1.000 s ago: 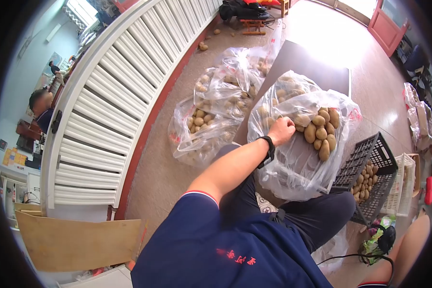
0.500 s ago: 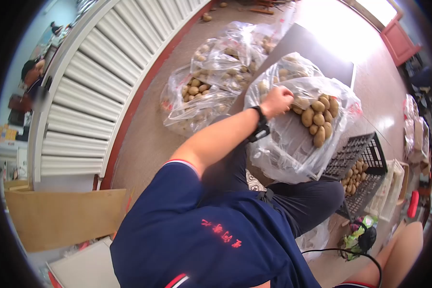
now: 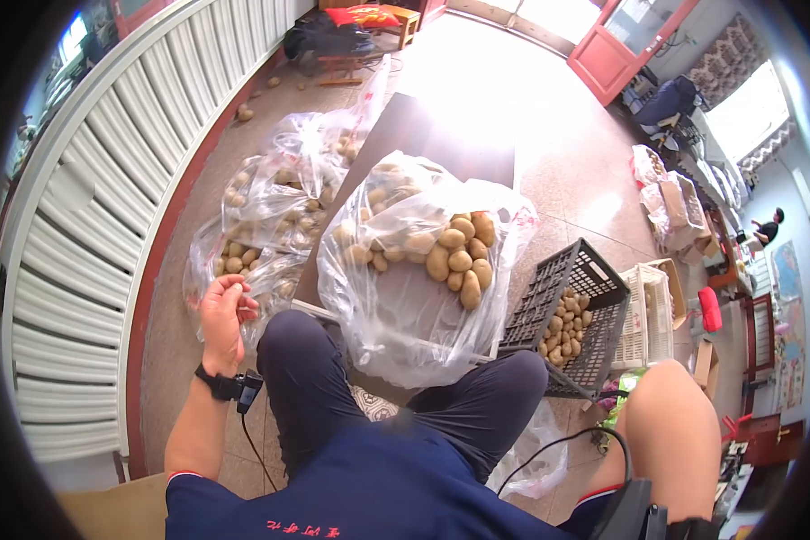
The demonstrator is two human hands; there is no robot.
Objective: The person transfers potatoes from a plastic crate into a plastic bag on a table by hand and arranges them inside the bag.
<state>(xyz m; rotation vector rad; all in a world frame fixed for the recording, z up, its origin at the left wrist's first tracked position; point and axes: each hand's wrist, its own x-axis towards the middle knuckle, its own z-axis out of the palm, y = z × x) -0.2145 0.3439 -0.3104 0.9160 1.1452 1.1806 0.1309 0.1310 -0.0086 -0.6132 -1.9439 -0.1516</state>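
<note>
My left hand (image 3: 223, 317) is raised beside the clear plastic bags of potatoes (image 3: 283, 202) on the floor to the left. Its fingers are half curled and a little apart, and I see nothing between them. A black strap with a small device (image 3: 234, 387) circles that wrist. Before my knees, an opened clear plastic bag (image 3: 405, 337) lies spread over a low dark board (image 3: 459, 135). Potatoes (image 3: 460, 256) lie bunched in its right part, with others under the plastic behind. My right arm (image 3: 670, 423) bends at the right edge of view; its hand is hidden below the frame.
A black plastic crate (image 3: 567, 310) with smaller potatoes (image 3: 567, 328) stands tilted right of the bag. Beyond it is a pale crate (image 3: 643, 315). A white radiator (image 3: 99, 207) runs along the left. A black cable (image 3: 558, 441) crosses near my right leg. A person (image 3: 767, 229) is far right.
My left hand has moved off the opened bag, left to the side of the floor bags. My view has swung right, bringing in more of the room and my bent right arm.
</note>
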